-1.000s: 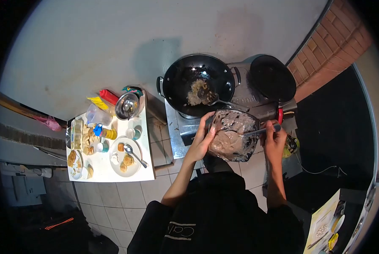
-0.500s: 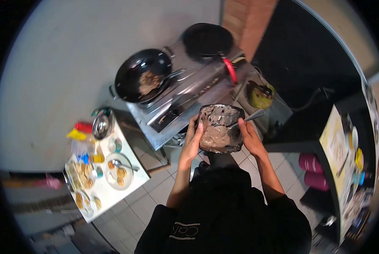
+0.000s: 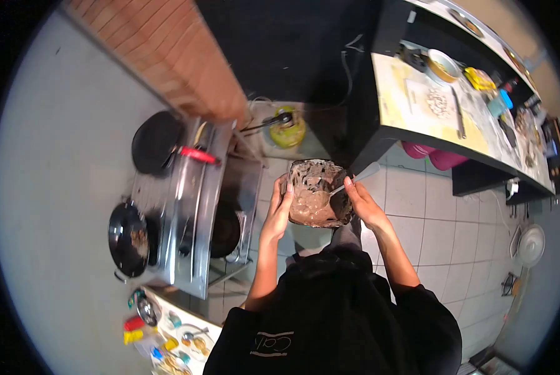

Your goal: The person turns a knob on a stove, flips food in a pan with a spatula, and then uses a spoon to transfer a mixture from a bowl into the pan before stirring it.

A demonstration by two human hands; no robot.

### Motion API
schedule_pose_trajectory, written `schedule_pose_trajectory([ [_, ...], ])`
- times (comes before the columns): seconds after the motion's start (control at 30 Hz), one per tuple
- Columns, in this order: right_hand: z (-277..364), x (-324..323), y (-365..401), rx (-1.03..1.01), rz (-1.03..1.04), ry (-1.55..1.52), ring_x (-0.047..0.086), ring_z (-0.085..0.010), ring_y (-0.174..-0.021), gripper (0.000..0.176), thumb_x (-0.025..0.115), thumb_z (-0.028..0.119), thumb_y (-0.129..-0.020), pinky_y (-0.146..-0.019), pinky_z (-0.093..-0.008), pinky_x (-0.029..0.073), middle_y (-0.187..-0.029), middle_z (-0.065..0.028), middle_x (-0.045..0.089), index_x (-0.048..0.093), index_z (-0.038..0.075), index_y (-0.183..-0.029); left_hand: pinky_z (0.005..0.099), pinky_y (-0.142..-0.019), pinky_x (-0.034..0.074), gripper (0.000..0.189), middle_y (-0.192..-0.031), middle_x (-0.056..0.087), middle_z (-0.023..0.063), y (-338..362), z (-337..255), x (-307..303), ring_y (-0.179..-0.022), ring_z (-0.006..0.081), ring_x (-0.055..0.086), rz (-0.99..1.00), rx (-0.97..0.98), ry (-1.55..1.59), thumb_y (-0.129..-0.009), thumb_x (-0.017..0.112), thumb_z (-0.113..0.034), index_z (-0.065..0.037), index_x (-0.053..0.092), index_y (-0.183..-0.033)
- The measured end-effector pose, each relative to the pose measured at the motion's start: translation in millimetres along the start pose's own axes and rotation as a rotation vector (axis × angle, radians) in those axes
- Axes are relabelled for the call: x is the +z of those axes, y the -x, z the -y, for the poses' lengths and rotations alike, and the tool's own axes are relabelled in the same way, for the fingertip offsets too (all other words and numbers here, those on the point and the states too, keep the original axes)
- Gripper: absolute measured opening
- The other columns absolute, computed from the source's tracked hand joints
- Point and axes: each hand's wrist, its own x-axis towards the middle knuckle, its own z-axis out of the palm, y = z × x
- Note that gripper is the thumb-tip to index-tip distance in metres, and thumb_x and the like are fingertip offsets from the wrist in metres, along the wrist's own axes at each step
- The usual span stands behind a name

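Note:
Between my two hands I carry a dark square bowl (image 3: pixel 305 165) in front of my body, its inside smeared with a thick brown-grey paste (image 3: pixel 311 203). My left hand (image 3: pixel 279 209) is wrapped round the bowl's left side, thumb at the rim. On the opposite side, my right hand (image 3: pixel 365 203) grips the bowl, with its thumb near the top edge. A metal spoon (image 3: pixel 362 177) rests in the paste, its handle sticking out over the right rim beside my right thumb.
To the left stands a metal stove (image 3: pixel 189 206) with a wok (image 3: pixel 129 240) and a flat black pan (image 3: pixel 156 144). A green gas cylinder (image 3: pixel 287 132) sits behind. At right, a counter (image 3: pixel 389 94) bears a cutting board (image 3: pixel 420 100), knife (image 3: pixel 459 115) and yellow-white bowl (image 3: pixel 444 65). Lower left is a laden white table (image 3: pixel 199 322).
My body has turned to the right: the stove and white table have shifted left in view, and the counter has come nearer. The bowl stays held in both hands.

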Motion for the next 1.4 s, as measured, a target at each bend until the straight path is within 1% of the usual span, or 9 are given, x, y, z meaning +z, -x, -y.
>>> schedule_pose_trajectory([
  [0.3,19,-190,-87,0.024,-0.122,-0.247,0.029,-0.0283,-0.132,0.087,0.051,0.053,-0.088,-0.106,-0.0372,0.027,-0.141,-0.0238,0.032,0.020,-0.011,-0.138,0.0334,-0.108,0.020,0.072,-0.142,0.029,0.0179,-188,60,152,-0.133,0.0246,0.025,0.071,-0.153,-0.235,-0.093,0.041,-0.050,0.003,0.025,-0.138],
  [0.4,22,-244,-133,0.088,-0.140,-0.275,0.045,-0.0225,-0.114,0.076,0.050,0.051,-0.090,-0.093,-0.0307,0.039,-0.127,-0.0179,0.047,0.033,-0.008,-0.135,0.0334,-0.109,0.019,0.080,-0.144,0.026,0.0199,-252,67,192,-0.135,0.0264,0.023,0.042,-0.160,-0.298,-0.091,0.041,-0.055,0.006,0.022,-0.139],
  [0.43,19,-261,-151,0.053,-0.135,-0.246,0.053,-0.0168,-0.096,0.065,0.048,0.048,-0.092,-0.077,-0.0273,0.046,-0.111,-0.0138,0.057,0.041,-0.005,-0.129,0.0334,-0.109,0.019,0.083,-0.145,0.025,0.0205,-274,68,204,-0.135,0.0270,0.023,0.034,-0.163,-0.313,-0.090,0.041,-0.057,0.007,0.021,-0.139],
  [0.57,14,-309,-211,-0.037,-0.101,-0.292,0.054,-0.0107,-0.069,0.047,0.046,0.042,-0.095,-0.059,-0.0243,0.045,-0.086,-0.0048,0.059,0.051,0.000,-0.116,0.0333,-0.108,0.022,0.084,-0.144,0.028,0.0220,-343,57,247,-0.134,0.0283,0.026,0.036,-0.107,-0.333,-0.090,0.041,-0.058,0.009,0.023,-0.138],
  [0.83,4,-327,-287,-0.211,-0.281,-0.483,0.057,-0.0122,-0.079,0.046,0.060,0.025,-0.090,-0.071,-0.0262,0.050,-0.094,-0.0090,0.058,0.047,-0.006,-0.121,0.0344,-0.104,0.029,0.076,-0.136,0.040,0.0249,-445,69,276,-0.128,0.0316,0.038,-0.097,-0.040,-0.402,-0.091,0.044,-0.053,0.011,0.036,-0.132],
  [1.1,-4,-317,-313,-0.312,-0.540,-0.496,0.056,-0.0111,-0.078,0.046,0.059,0.016,-0.090,-0.069,-0.0248,0.049,-0.092,-0.0067,0.055,0.039,-0.005,-0.125,0.0325,-0.101,0.034,0.066,-0.125,0.052,0.0231,-490,82,279,-0.120,0.0290,0.047,-0.169,-0.056,-0.364,-0.092,0.045,-0.050,0.008,0.047,-0.125],
  [1.17,-3,-319,-302,-0.320,-0.561,-0.498,0.056,-0.0105,-0.077,0.044,0.059,0.016,-0.090,-0.068,-0.0242,0.049,-0.092,-0.0062,0.055,0.039,-0.005,-0.123,0.0333,-0.100,0.035,0.064,-0.128,0.049,0.0212,-479,65,281,-0.120,0.0270,0.046,-0.049,-0.032,-0.299,-0.093,0.044,-0.050,0.003,0.044,-0.130],
  [1.3,-1,-309,-277,-0.436,-0.666,-0.436,0.051,-0.0083,-0.064,0.017,0.055,0.018,-0.093,-0.061,-0.0247,0.046,-0.081,-0.0030,0.054,0.051,0.002,-0.094,0.0395,-0.098,0.040,0.064,-0.135,0.038,0.0191,-443,51,263,-0.122,0.0271,0.043,0.021,-0.013,-0.047,-0.093,0.044,-0.048,-0.005,0.030,-0.139],
  [1.4,25,-283,-252,-0.385,-0.562,-0.463,0.050,-0.0094,-0.062,0.017,0.055,0.017,-0.093,-0.058,-0.0251,0.044,-0.073,-0.0022,0.052,0.052,0.003,-0.084,0.0356,-0.090,0.047,0.056,-0.121,0.050,0.0192,-404,51,227,-0.108,0.0257,0.056,-0.050,0.019,0.129,-0.094,0.047,-0.043,-0.004,0.038,-0.132],
])
